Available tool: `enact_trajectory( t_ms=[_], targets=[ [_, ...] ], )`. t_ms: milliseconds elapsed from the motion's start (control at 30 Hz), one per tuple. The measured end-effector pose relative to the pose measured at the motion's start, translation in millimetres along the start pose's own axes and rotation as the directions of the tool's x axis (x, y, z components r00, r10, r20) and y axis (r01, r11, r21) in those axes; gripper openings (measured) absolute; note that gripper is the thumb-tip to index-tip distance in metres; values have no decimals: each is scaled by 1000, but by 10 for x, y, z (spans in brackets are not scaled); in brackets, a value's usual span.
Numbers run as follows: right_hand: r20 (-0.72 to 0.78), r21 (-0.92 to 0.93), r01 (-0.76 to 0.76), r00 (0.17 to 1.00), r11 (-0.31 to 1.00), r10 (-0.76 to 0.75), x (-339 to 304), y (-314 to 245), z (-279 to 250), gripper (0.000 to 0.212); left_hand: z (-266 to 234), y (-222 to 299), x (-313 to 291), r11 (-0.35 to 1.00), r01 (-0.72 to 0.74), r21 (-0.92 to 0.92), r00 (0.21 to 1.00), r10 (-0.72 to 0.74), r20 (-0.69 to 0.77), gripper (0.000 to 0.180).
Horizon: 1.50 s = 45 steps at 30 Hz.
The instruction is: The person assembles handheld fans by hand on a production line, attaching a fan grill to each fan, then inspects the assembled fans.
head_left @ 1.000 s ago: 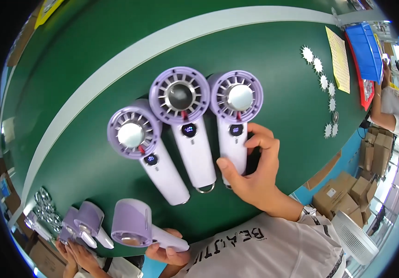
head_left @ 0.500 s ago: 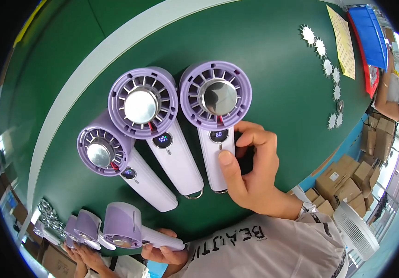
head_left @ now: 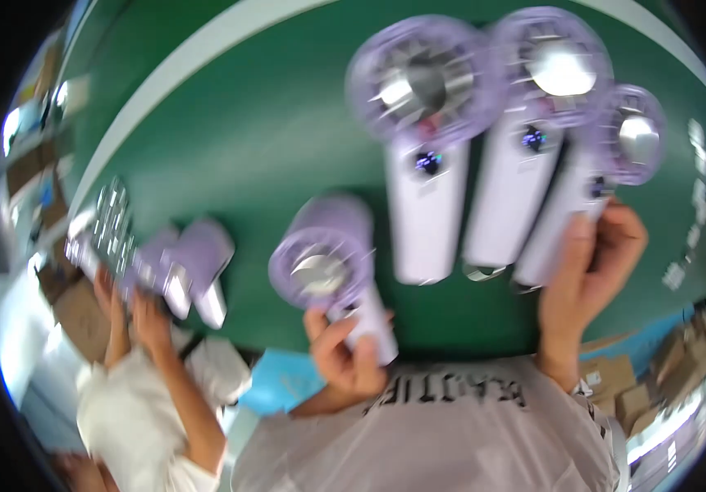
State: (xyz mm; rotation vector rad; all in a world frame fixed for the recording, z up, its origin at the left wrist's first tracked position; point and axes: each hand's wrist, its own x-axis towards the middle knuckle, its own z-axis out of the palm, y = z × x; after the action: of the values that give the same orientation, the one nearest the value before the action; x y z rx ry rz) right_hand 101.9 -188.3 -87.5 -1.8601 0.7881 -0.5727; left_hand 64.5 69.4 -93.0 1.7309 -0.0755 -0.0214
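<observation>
1. The near fan (head_left: 338,275), purple with a pale handle, is at the near side of the green worktop (head_left: 287,139); the left hand (head_left: 346,359) has its fingers wrapped around the handle.
2. Beyond it, the left fan (head_left: 423,209), middle fan (head_left: 517,184) and right fan (head_left: 562,217) stand in a row, heads close together.
3. The right hand (head_left: 589,266) grips the right fan's handle between thumb and fingers.
4. Farther left, a co-worker's hands (head_left: 141,316) are at two more fans (head_left: 202,258), beside blurred shiny pieces (head_left: 112,221).
5. Cardboard boxes (head_left: 673,361) sit lower right.

Lavender fan (head_left: 354,242) in left hand (head_left: 345,358), silver face (head_left: 318,275) now more visible
</observation>
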Motion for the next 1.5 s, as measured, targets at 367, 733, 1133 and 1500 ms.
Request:
enact_trajectory(
  t_ms=[367, 733, 1133, 1500],
  targets=[
    [-1, -42, 68, 998, 997, -69, 75, 38, 61, 27, 105, 136, 194, 997, 1, -73, 1000, -2, -17, 29],
    [-7, -69, 111, 994, 991, -111, 91, 93, 59, 21, 113, 109, 173, 1000, 0, -4, 1000, 0, -24, 33],
    [-22, 64, 32, 999, 997, -31, 116, -50, 80, 17, 84, 135, 204, 1000, 1, 6, 1000, -1, 5, 35],
    [-16, 48, -16, 1000, 999, 17, 143, -76, 46, 19, 122, 157, 223, 996, -48, 72, 999, 46, 25, 33]
  ],
)
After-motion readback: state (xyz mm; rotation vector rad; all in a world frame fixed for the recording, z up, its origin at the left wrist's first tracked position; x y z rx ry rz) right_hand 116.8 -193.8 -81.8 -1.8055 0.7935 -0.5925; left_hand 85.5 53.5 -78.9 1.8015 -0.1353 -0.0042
